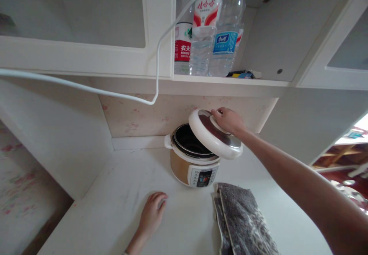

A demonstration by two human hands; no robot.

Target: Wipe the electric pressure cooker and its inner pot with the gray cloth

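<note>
An electric pressure cooker [179,163] with a gold body, a white rim and a front control panel [203,176] stands on the white counter. My right hand [228,120] is closed round the handle of its lid [214,136], which is white with a brown and silver top. The lid is tilted over the right side of the pot, so the black inner pot [189,142] shows at the left; I cannot tell if the lid touches the rim. Low in front of the cooker, my left hand [152,211] is loosely curved, thumb apart from the fingers, holding nothing.
A folded grey cloth [241,216] lies on the counter [126,193] right of the cooker. Overhead, the open cabinet shelf [267,82] holds several water bottles [202,52] and small items. A white cable [115,93] hangs across the upper view, left of the cooker.
</note>
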